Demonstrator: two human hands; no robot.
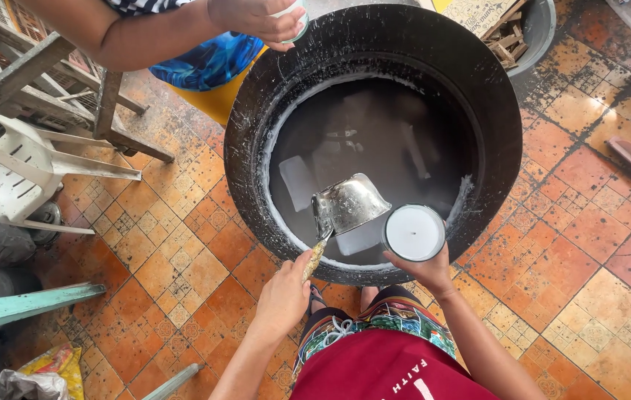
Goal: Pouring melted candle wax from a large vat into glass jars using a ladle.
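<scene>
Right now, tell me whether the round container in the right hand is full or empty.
Full. The round container, held by the right hand, shows a flat white surface level with its rim.

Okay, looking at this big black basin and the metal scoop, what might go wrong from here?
The left hand holds the tilted metal scoop by its handle, so liquid may spill onto the tiled floor. The white-filled glass in the right hand looks brimful over the basin and could slop. Another person's hand works close by.
</scene>
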